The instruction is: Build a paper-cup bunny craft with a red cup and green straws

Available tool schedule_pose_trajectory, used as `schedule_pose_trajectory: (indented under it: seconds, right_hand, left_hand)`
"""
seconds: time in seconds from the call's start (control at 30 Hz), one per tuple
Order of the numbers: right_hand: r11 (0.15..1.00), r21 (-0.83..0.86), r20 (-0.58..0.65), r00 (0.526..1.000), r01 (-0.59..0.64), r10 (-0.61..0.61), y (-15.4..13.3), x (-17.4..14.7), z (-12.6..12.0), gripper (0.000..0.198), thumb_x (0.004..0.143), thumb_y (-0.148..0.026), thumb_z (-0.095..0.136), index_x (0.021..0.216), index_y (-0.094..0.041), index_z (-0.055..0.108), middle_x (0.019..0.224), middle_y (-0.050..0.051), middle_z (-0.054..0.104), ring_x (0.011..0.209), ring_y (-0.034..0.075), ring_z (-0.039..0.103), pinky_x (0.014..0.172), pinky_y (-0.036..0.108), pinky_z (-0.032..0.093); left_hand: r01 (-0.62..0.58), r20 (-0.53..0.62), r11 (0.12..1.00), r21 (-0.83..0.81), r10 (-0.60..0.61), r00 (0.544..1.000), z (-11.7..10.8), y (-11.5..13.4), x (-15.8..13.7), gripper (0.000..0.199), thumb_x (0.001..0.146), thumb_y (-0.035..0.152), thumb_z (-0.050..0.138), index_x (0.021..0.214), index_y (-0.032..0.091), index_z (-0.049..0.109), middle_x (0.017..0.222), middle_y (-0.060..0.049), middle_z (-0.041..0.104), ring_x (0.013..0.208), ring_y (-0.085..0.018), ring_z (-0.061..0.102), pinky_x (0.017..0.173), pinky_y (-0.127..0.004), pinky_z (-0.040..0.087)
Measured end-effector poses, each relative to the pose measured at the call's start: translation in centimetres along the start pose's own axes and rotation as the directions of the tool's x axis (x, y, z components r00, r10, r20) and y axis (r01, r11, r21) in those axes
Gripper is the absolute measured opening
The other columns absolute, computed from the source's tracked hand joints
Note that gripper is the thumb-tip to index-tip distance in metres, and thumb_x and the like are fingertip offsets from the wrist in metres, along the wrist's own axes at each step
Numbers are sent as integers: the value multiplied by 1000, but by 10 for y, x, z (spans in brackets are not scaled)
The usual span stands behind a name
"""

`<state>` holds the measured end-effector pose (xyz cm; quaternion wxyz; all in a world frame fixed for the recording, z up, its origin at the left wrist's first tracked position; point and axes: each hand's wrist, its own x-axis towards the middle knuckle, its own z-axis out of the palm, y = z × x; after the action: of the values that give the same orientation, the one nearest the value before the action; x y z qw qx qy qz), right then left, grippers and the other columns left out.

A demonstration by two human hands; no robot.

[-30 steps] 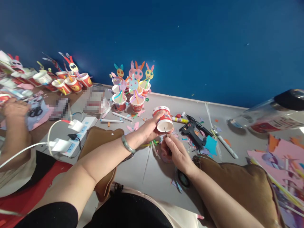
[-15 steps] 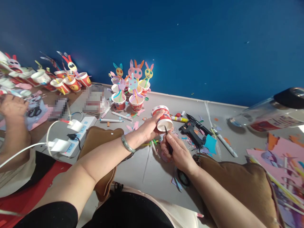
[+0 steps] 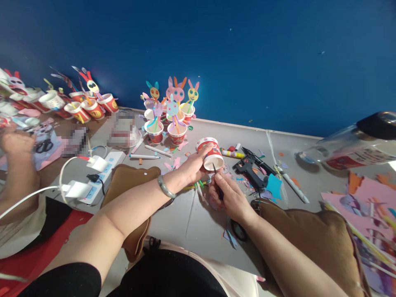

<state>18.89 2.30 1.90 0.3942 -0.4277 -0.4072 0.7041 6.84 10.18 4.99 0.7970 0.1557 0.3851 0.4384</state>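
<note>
My left hand (image 3: 200, 163) is wrapped around a red and white paper cup (image 3: 208, 144), with the thumb along its side. The cup lies tilted, its white base turned toward me. In my closed right hand (image 3: 227, 192) is a dark tool with a narrow pointed blade (image 3: 214, 167); the fingers hide most of it, so I cannot tell its full kind. Its tip is at the cup's white base, but whether it goes through the paper is unclear. Below my right hand lies a black ring-shaped item (image 3: 239, 232) beside paper strips.
A black glue gun (image 3: 252, 173) lies among paper scraps to the right. Paper cups with rabbit figures (image 3: 177, 134) stand near the blue wall. A clear bottle (image 3: 340, 150) lies at the right. Brown cushions (image 3: 306, 239) flank my arms. Another person's hand (image 3: 18, 140) and a power strip (image 3: 107, 175) are left.
The cup and both my hands stay almost as they were, with the blade still at the base. At the left, the other person's hand has shifted slightly.
</note>
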Motion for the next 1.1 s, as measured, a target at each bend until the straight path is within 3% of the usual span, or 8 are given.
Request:
schedule_pose_trajectory:
  seconds: [0.33,0.5,0.8,1.1]
  right_hand:
    - [996,83,18,999,-39,37,-6,-2,4,42,93,-61,54,77,-24,41,49,-9,40,36,6,20,37,22,22]
    - [999,44,4,1000,-8,8,-3,0,2,42,93,-61,54,77,-24,41,51,-9,42,35,6,23,37,22,21]
    - [997,-36,-6,998,63,-63,1,-1,1,45,93,-65,54,76,-24,43,53,-6,45,35,8,32,36,24,20]
    - [993,-75,1,996,89,-90,4,-1,-1,48,94,-65,52,72,-23,44,52,-6,44,36,7,33,37,24,22]
  left_hand:
    - [-46,1,997,65,46,999,-4,-5,5,28,92,42,64,86,15,59,69,-2,61,65,-15,59,90,-46,56]
    - [-50,19,997,67,49,999,-4,-4,5,25,92,42,62,92,17,59,72,-3,61,67,-15,60,91,-48,56]
    - [8,79,998,55,-12,997,-6,-1,7,32,93,46,57,110,19,59,77,-5,63,80,-23,68,80,-42,60]
    - [14,83,998,59,-18,996,-7,-2,6,32,95,46,56,110,18,58,77,-4,63,79,-21,68,81,-44,61]
